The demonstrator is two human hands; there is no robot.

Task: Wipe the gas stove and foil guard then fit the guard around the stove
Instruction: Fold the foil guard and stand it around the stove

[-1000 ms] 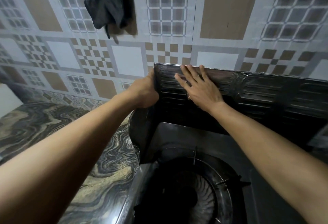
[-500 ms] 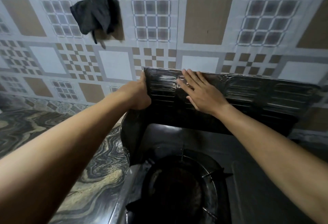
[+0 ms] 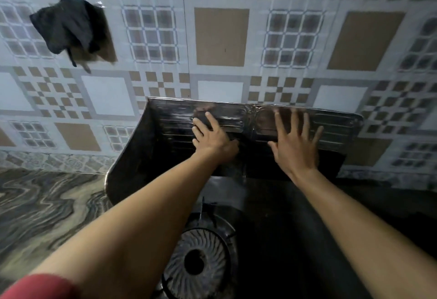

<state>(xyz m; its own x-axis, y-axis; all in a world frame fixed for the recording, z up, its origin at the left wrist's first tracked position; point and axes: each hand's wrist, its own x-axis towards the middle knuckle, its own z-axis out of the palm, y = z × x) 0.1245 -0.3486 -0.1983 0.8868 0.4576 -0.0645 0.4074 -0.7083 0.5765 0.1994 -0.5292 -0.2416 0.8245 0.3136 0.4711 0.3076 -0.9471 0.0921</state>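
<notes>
The dark, shiny foil guard (image 3: pixel 331 130) stands upright against the tiled wall behind the gas stove (image 3: pixel 272 216), with its left wing (image 3: pixel 139 156) bent forward beside the stove. My left hand (image 3: pixel 212 140) lies flat on the guard's back panel, left of its middle crease, fingers apart. My right hand (image 3: pixel 295 142) presses flat on the panel right of the crease, fingers spread and blurred. The burner (image 3: pixel 201 256) sits below, between my forearms. Neither hand grips anything.
A dark cloth (image 3: pixel 68 26) hangs on the patterned tile wall (image 3: pixel 222 36) at upper left. A marbled stone countertop (image 3: pixel 47 216) extends left of the stove. The guard's right end (image 3: pixel 354 130) stands flat against the wall.
My left hand let go of the guard's left corner and moved right onto the back panel. My right hand slid right along the panel. The view tilted so more of the guard shows.
</notes>
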